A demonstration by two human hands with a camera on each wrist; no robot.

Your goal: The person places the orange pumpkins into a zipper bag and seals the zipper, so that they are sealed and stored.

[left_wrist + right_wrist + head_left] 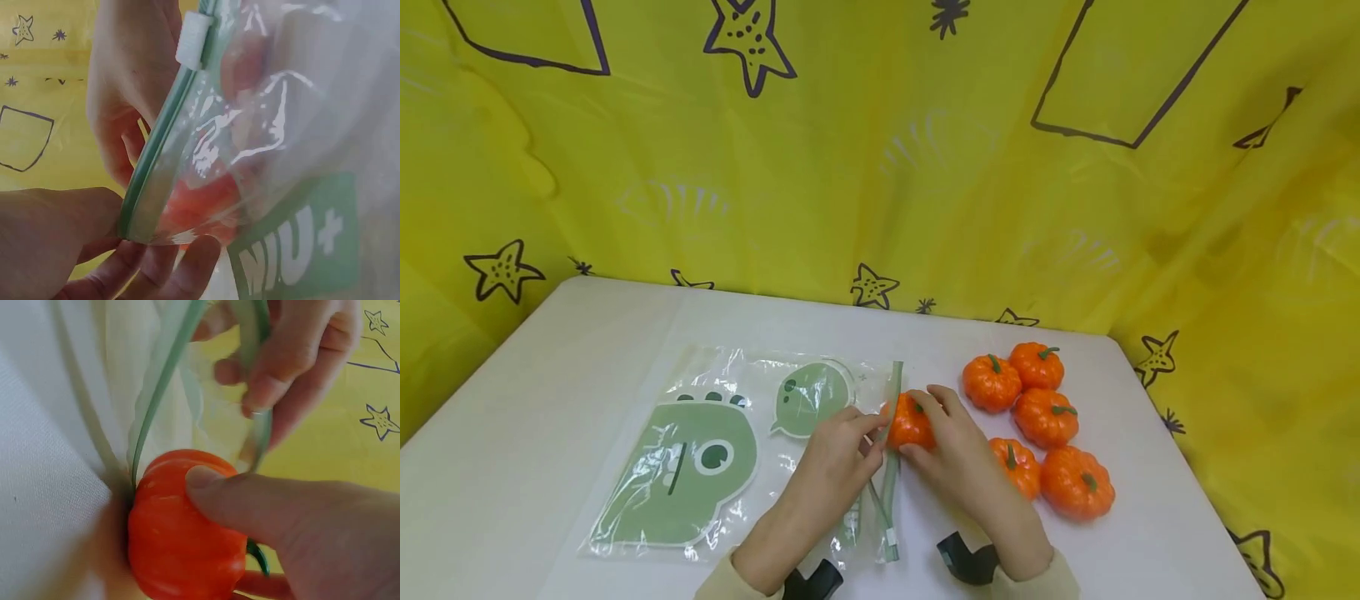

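Note:
A clear zip bag (760,533) with green cartoon dinosaur prints lies flat, its mouth toward the right. My left hand (841,454) pinches the bag's green edge strip, holding the mouth apart, as the right wrist view shows. In my right hand (953,450) is a small orange toy pumpkin (187,531) with a green stem, gripped with the thumb on its side. That pumpkin stands at the bag's mouth, beside the green strip (164,394). A white slider (194,40) sits on the strip, seen in the left wrist view.
Several more orange pumpkins (1047,418) lie on the white table (1150,533) to the right of my right hand. A yellow curtain (880,167) with drawn stars hangs behind the table and at both sides.

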